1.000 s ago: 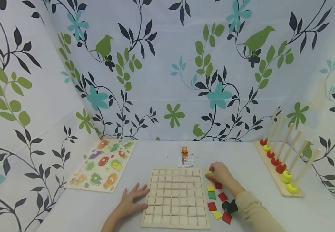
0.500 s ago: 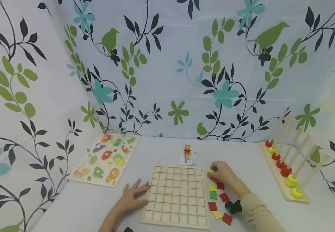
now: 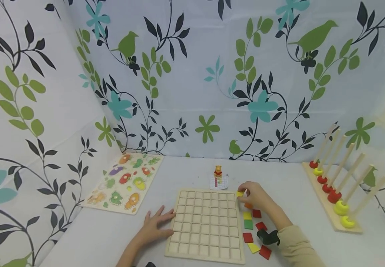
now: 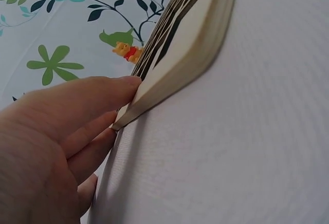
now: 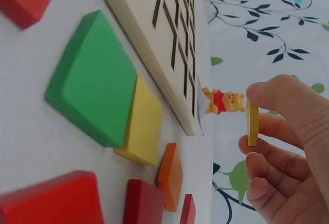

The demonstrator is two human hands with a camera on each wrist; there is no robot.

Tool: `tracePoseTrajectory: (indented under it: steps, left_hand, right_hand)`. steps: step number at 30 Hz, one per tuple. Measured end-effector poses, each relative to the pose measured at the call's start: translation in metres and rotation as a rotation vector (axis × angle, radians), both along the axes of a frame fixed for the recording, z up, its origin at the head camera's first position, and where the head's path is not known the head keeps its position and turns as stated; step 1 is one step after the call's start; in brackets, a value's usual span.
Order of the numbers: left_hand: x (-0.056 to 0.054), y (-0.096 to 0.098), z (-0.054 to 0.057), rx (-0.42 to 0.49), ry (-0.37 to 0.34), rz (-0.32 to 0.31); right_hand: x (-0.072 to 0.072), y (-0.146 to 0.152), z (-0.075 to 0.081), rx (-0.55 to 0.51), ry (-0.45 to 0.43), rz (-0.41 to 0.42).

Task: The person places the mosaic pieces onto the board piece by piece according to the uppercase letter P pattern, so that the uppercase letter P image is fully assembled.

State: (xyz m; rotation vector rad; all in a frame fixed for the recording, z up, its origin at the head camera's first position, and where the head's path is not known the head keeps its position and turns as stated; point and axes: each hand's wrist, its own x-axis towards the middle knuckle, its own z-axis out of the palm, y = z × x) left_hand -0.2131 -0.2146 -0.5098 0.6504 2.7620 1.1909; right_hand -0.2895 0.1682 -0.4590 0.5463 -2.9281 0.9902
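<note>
A wooden grid board with square cells lies on the white table. My left hand rests at its left edge with fingers spread; in the left wrist view the thumb touches the board's rim. Past the board's upper right corner, my right hand pinches a yellow square tile between thumb and fingers, held up on edge. Below that hand lie an orange tile, another yellow tile, a green tile and several red tiles.
A small bear figure stands on a gridded paper card behind the board. At the left is a vegetable puzzle board; at the right, a rack of wooden pegs with red and yellow pieces. Patterned fabric hangs behind.
My right hand has picked up the yellow tile and moved slightly toward the board, uncovering the orange tile. The left hand stays at the board's edge. The head view has shifted a little.
</note>
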Motion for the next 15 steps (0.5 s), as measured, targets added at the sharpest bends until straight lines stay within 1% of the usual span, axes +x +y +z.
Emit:
tracePoseTrajectory:
  steps: [4, 7, 11, 15]
  left_hand:
    - [-0.0011, -0.0013, -0.0006, -0.016, 0.008, -0.002]
    - [-0.0013, -0.0003, -0.0015, -0.018, 0.012, 0.002]
    - [0.0004, 0.0017, -0.0018, -0.009, 0.004, 0.01]
    - [0.0006, 0.0047, -0.0005, 0.012, 0.0, 0.022]
  right_hand:
    - [0.0036, 0.0002, -0.0005, -0.02, 0.017, 0.007]
    - [0.0041, 0.001, -0.0006, -0.02, 0.007, -0.012]
    - [0.0049, 0.0004, 0.0006, -0.006, -0.029, -0.021]
    - [0.0068, -0.0003, 0.0037, -0.011, -0.023, -0.018]
